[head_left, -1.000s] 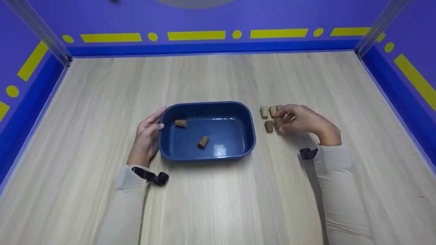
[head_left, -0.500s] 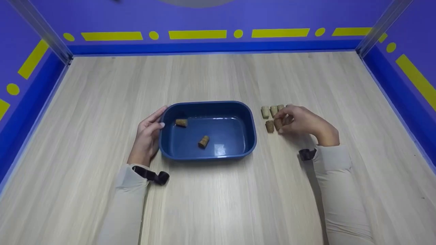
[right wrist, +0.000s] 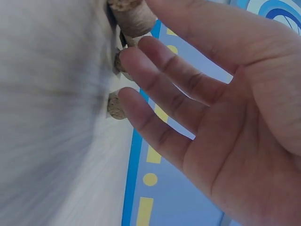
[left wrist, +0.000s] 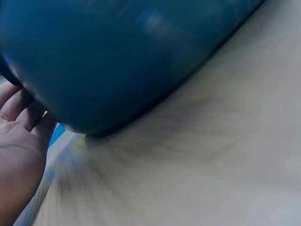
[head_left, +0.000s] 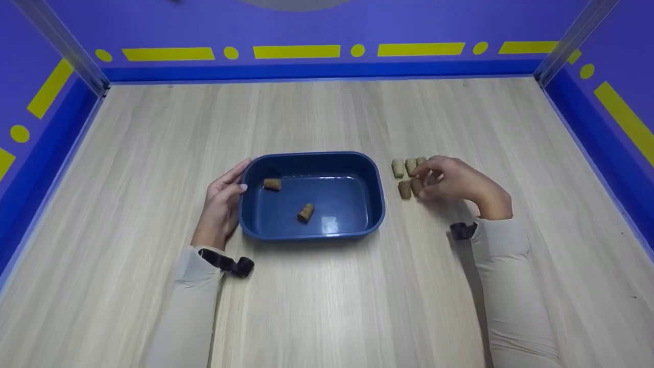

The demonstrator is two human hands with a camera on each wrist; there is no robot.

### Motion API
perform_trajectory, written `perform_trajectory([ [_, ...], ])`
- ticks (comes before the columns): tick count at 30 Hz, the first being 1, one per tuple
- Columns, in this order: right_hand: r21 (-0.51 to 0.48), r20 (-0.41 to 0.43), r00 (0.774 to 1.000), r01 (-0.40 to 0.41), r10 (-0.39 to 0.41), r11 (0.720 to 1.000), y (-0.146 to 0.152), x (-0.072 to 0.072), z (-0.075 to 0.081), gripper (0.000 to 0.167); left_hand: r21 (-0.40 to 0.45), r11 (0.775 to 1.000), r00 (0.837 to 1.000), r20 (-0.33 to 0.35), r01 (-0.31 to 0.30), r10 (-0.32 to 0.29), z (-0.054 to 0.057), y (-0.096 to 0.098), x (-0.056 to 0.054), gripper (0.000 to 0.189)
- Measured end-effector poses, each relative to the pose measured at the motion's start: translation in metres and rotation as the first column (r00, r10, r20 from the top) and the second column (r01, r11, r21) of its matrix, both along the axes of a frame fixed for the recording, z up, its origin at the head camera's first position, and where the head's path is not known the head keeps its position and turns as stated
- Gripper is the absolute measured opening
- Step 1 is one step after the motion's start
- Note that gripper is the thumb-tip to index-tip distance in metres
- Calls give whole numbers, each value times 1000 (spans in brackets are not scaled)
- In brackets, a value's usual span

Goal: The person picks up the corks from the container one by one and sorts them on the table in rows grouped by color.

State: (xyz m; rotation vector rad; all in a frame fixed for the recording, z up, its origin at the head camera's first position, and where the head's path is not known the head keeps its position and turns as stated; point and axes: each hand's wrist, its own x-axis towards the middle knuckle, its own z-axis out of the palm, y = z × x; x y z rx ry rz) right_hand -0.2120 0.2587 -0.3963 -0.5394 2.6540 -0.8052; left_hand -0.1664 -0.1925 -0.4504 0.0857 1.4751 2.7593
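My left hand (head_left: pixel 218 207) grips the left end of a dark blue rectangular tub (head_left: pixel 311 238), thumb at its rim and fingers along the outside wall. In the left wrist view the tub's outer wall (left wrist: pixel 108 61) fills the upper part. Inside the tub lie two brown cork stoppers, one cork (head_left: pixel 272 184) near the left wall and another cork (head_left: pixel 305 213) near the front. To the right of the tub my right hand (head_left: pixel 454 179) pinches a brown cork stopper (head_left: pixel 417 187) between thumb and fingers, at table level. Beside it sits another brown cork (head_left: pixel 404 189).
Behind the pinched cork is a row of paler corks, among them a left cork (head_left: pixel 398 168), a middle cork (head_left: pixel 411 166) and a partly hidden cork (head_left: pixel 421 161). The wood-grain table (head_left: pixel 327 301) is bounded by purple-blue walls (head_left: pixel 317 30) with yellow marks.
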Motion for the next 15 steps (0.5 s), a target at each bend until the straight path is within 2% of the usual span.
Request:
perform_trajectory([
  [6, -34, -26, 1000, -3, 2, 999, -2, -1, 4, 35, -1, 1000, 1000, 2, 0, 0, 1, 0, 0, 55],
  [15, -78, -116, 993, -45, 36, 996, -8, -5, 16, 30, 3, 1000, 1000, -4, 7, -7, 1, 0, 1, 54],
])
